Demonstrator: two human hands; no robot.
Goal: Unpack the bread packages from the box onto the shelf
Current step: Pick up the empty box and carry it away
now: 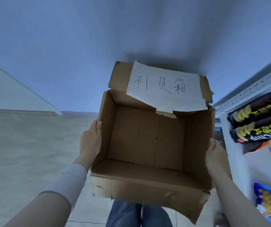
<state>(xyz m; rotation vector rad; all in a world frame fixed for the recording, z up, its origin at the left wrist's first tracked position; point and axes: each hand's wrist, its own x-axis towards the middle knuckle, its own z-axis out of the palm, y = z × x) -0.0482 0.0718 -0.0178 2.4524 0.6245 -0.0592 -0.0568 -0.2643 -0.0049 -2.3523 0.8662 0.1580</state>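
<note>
A brown cardboard box (pixel 147 181) is held up in front of me, its top open and its inside bare. A white paper sheet (pixel 164 89) with handwritten characters is stuck on its far flap. My left hand (pixel 90 140) grips the box's left wall, thumb over the rim. My right hand (pixel 215 156) holds the right wall from outside. No bread packages show in the box. The white shelf (pixel 239 99) stands at the right, touching or very near the box's right side.
On the shelf lie black snack bags (pixel 256 122) and, lower down, a blue snack bag (pixel 269 205). A pale wall fills the background. A beige tiled floor (pixel 24 145) spreads to the left. My jeans-clad legs (pixel 138 215) show under the box.
</note>
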